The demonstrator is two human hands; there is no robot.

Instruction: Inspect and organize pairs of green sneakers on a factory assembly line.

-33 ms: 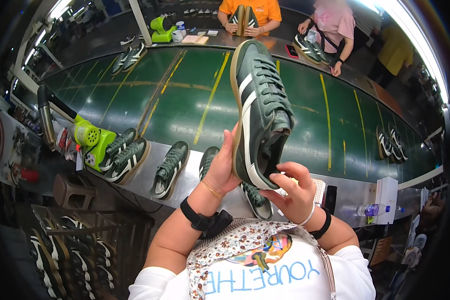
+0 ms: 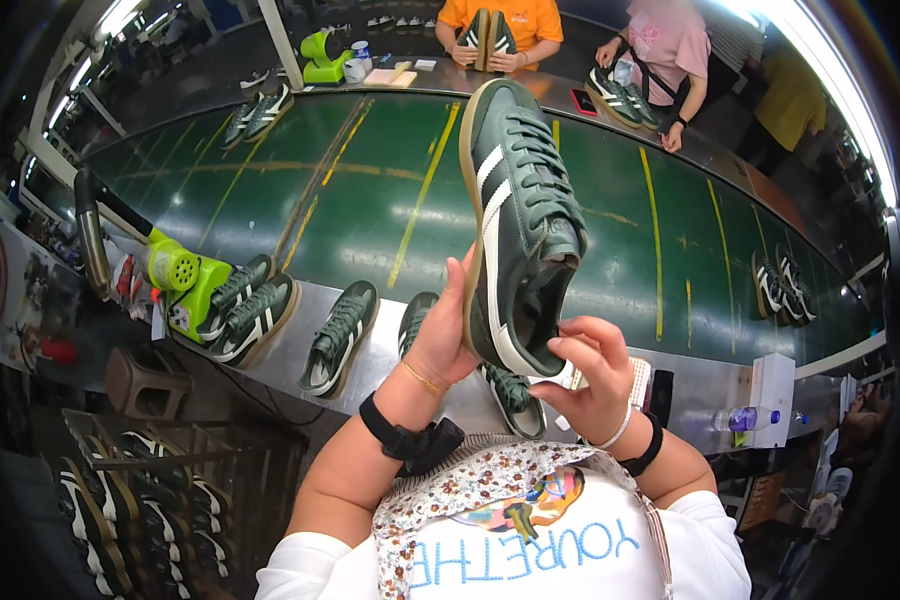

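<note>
A dark green lace-up sneaker (image 2: 505,220) with white side stripes and a gum-coloured sole is held up, toe pointing away and opening toward me. My left hand (image 2: 448,335) grips it along the left side of the sole, its thumb up against the side and its other fingers hidden behind. At the heel is my right hand (image 2: 592,380), thumb and fingers parted and fingertips right beside the collar; light contact there cannot be ruled out. Below the held shoe, a matching sneaker (image 2: 515,400) lies partly hidden. Another sneaker (image 2: 417,318) shows behind my left wrist.
A green belt (image 2: 370,220) with yellow lines runs across beyond the metal ledge (image 2: 380,375). More sneakers (image 2: 340,338) stand left, near a lime-green machine (image 2: 195,285). A bottle (image 2: 748,420) and white box (image 2: 773,385) are right. Two people work opposite; a shoe rack (image 2: 140,500) stands lower left.
My right thumb and fingers have shifted slightly right, away from the heel, and spread a little. The sneaker and my left hand look nearly unmoved.
</note>
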